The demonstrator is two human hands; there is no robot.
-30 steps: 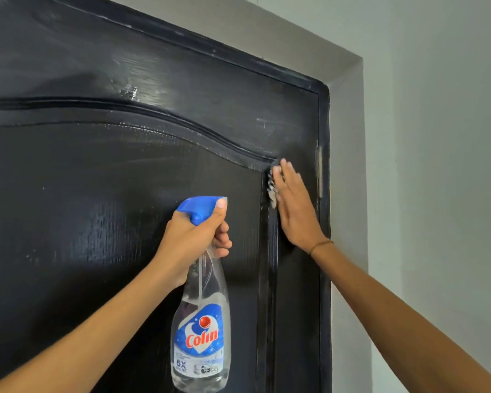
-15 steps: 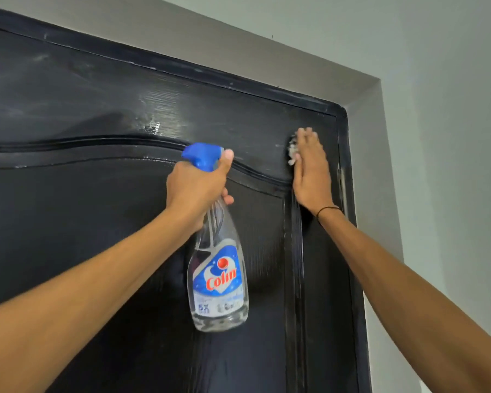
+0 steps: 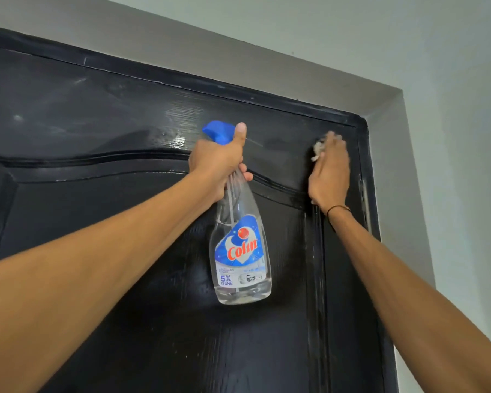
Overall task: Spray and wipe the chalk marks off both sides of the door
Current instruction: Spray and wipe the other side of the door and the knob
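Reaching up from the lower corners, two bare forearms, the right one wearing a thin dark band [image 3: 338, 209] at the wrist.

Gripping the neck of a clear spray bottle [image 3: 240, 251] just under its blue trigger head [image 3: 217, 131], the left hand [image 3: 217, 163]: fingers curling tight round the neck, thumb lying up along the side of the blue head, tip reaching its top. Hanging below that fist, the whole body of the bottle, tilting slightly, blue and red "Colin" label facing the camera, clear liquid sitting low near its base. Nozzle pointing left and up toward the door; whether touching it, impossible to tell.

Pressing flat against the upper right corner of the black door [image 3: 111, 279], the right hand [image 3: 330, 174], blurred, fingers closing over a pale cloth [image 3: 317, 151]. Peeking out only at the hand's upper left edge, by the fingertips, a small wad of that cloth; the rest hiding under the palm.

Showing on the top rail left of the bottle, a glossy wet patch [image 3: 177, 139] and faint pale smears [image 3: 80, 80]. Framing the door beyond, a grey recess [image 3: 267, 66] and pale wall [image 3: 465, 137].
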